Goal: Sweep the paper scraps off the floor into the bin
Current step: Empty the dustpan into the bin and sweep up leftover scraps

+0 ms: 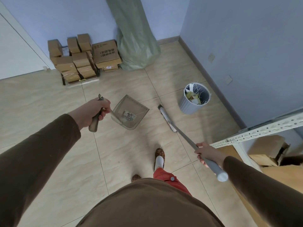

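Right hand (207, 154) at four o'clock grips my broom (183, 134) handle. Left hand (91, 112), arm outstretched at ten o'clock, clenches the dustpan (131, 110) handle, scraps (128, 115) inside.

Beige tiled floor (124, 161) with dark grout lines. Resting directly on it: ribbed grey bin (193, 105) near right wall; stacked cardboard boxes (78, 63) on a tray against far wall; green sack (139, 51) just beside them; broom head (166, 117) between dustpan and bin.
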`<state>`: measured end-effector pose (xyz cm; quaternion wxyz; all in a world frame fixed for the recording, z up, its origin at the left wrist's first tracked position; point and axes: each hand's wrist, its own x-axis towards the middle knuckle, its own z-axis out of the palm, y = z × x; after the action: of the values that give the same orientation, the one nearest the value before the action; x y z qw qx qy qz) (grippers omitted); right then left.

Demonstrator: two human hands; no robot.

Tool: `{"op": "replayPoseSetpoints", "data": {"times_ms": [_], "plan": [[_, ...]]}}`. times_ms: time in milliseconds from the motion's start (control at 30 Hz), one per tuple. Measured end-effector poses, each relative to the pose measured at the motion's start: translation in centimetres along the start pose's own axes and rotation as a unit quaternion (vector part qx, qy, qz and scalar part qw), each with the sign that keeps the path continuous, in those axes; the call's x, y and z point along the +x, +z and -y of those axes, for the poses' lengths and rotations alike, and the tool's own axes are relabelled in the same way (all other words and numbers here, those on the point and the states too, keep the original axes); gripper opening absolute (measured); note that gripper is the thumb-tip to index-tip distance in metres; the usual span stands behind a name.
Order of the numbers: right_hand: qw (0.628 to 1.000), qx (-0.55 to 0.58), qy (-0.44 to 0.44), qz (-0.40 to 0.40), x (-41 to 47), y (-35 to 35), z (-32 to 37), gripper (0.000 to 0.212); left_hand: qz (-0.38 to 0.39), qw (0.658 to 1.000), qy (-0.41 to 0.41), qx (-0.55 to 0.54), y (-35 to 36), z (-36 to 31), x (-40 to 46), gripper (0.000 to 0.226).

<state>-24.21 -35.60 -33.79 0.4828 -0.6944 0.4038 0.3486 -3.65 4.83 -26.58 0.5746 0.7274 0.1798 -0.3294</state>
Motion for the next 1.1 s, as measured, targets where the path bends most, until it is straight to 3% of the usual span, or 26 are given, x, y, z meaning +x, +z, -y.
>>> {"op": "replayPoseSetpoints", "data": {"times_ms": [100, 233, 400, 500, 567, 667, 833, 967, 1100], "plan": [[0.994, 0.098, 0.028, 0.028, 0.9, 1.0, 1.6, 0.005, 0.023, 0.996, 0.049, 0.065, 0.6, -1.2, -0.5, 0.023], [0.952, 0.29, 0.063, 0.074, 1.6, 0.4, 3.3, 0.021, 0.055, 0.978, 0.113, 0.165, 2.3, -3.8, -1.5, 0.031], [0.912, 0.397, 0.057, 0.08, 1.0, -0.7, 4.7, 0.021, 0.106, 0.948, 0.192, 0.23, 4.7, -7.7, -3.0, 0.041], [0.907, 0.409, 0.061, 0.079, 0.2, -0.6, 4.5, 0.021, 0.104, 0.921, 0.234, 0.293, 6.6, -9.8, -3.3, 0.043], [0.905, 0.414, 0.063, 0.073, 0.0, -0.5, 4.0, 0.02, 0.094, 0.874, 0.276, 0.388, 8.5, -11.0, -3.8, 0.044], [0.904, 0.414, 0.069, 0.074, 0.2, 0.0, 3.3, 0.017, 0.048, 0.737, 0.338, 0.583, 12.3, -11.4, -4.8, 0.041], [0.9, 0.418, 0.076, 0.094, 0.8, 0.2, 1.9, 0.014, 0.067, 0.573, 0.374, 0.726, 17.7, -8.2, -2.8, 0.035], [0.902, 0.408, 0.087, 0.11, 0.9, 0.1, 1.1, 0.02, 0.082, 0.501, 0.37, 0.778, 20.1, -6.6, -1.5, 0.04], [0.914, 0.374, 0.097, 0.123, 0.4, -0.3, 0.8, 0.036, 0.096, 0.476, 0.372, 0.791, 21.1, -6.2, -0.5, 0.039]]}}
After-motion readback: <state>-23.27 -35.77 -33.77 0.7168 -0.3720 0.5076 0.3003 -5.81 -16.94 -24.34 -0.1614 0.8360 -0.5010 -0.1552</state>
